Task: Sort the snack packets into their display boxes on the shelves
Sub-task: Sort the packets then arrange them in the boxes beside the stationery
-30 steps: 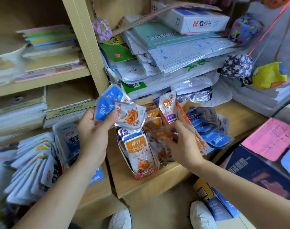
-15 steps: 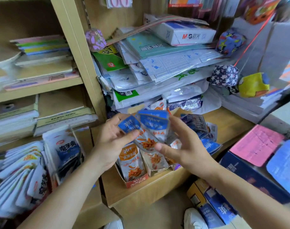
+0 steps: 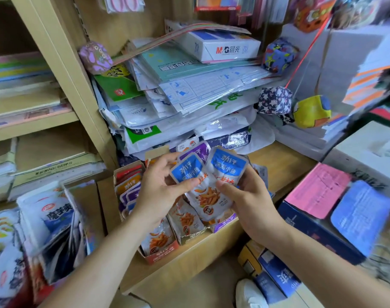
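Note:
I hold a fanned bunch of small snack packets (image 3: 208, 178) with both hands above the display boxes. Two packets in front have blue tops, and a purple-topped one shows behind them. My left hand (image 3: 158, 192) pinches the left blue packet with thumb on its face. My right hand (image 3: 249, 201) grips the right side of the bunch, thumb on the front. Below them, cardboard display boxes (image 3: 158, 255) on the wooden shelf (image 3: 189, 258) hold upright orange and purple packets. The boxes' middle part is hidden by my hands.
A stack of plastic-wrapped paper goods (image 3: 189, 101) fills the shelf behind the boxes. White and blue snack bags (image 3: 45, 221) stand at lower left. A dark blue box (image 3: 318, 232) with pink and blue sheets sits at right. Patterned fabric balls (image 3: 275, 100) hang nearby. My shoe (image 3: 249, 294) is below.
My right hand left the box and joined the left hand on the packets. The bunch moved right and down, now held by both hands over the boxes.

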Tool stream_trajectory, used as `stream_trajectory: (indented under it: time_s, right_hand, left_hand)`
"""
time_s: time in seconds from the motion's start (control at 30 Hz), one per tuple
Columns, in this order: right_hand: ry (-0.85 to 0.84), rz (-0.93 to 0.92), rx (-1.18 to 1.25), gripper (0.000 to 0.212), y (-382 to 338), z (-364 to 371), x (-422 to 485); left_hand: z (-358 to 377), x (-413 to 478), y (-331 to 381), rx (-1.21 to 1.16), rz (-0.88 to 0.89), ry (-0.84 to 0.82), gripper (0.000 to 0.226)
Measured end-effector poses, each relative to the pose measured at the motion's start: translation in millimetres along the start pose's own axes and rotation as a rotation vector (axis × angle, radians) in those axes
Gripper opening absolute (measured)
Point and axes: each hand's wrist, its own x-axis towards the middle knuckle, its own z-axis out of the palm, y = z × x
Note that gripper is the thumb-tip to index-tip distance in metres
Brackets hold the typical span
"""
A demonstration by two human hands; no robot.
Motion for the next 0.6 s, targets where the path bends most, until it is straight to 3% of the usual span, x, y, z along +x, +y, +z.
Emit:
stream_trajectory:
  time_s: [0.17, 0.3, 0.37, 0.47, 0.6]
  right_hand:
    - [-0.051, -0.014, -0.173, 0.045, 0.2, -12.1, -7.1]
    - [0.096, 0.033, -0.137, 0.038, -0.5, -25.8, -7.3]
    - [0.167, 0.038, -0.147, 0.034, -4.1, -36.1, -4.5]
    - [0.266, -0.025, -0.224, 0.031, -18.5, -56.2, 2.3]
    - [0.330, -0.188, -0.610, 0.032, -44.2, -83.7, 15.5]
  left_hand:
    - [32.4, -1.9, -5.8, 0.007, -0.115, 0.141, 0.047]
    - [40.0, 3.0, -7.3, -0.045, -0.166, 0.028, 0.017]
    - [39.8, 4.8, -8.3, -0.060, -0.123, 0.037, 0.014]
    - [36.6, 7.8, -5.7, -0.021, -0.022, 0.214, 0.012]
    - [22.2, 19.6, -1.1, -0.017, 0.086, 0.496, 0.011]
